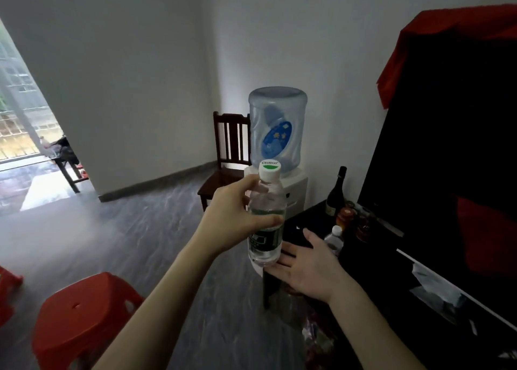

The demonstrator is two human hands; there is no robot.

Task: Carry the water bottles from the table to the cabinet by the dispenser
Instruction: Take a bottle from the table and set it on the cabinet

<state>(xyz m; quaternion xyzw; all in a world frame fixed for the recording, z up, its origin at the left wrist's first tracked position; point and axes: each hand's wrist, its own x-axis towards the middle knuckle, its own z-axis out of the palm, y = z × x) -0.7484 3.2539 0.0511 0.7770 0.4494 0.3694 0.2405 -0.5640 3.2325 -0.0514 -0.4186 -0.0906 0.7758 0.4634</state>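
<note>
Holding a water bottle (266, 215) upright at picture centre, left hand (235, 218) wrapped around its upper body, thumb across the front. Right hand (307, 266) at 5 o'clock of the bottle, fingers spread and flat, touching or just beside its base; hard to tell which. Beyond, at 12 o'clock, a water dispenser (279, 151) with a blue jug. At 3 o'clock, a dark cabinet (310, 218) carrying a second small bottle (334, 239) and a wine bottle (337, 193). Red stool (84, 319) at 8 o'clock.
</note>
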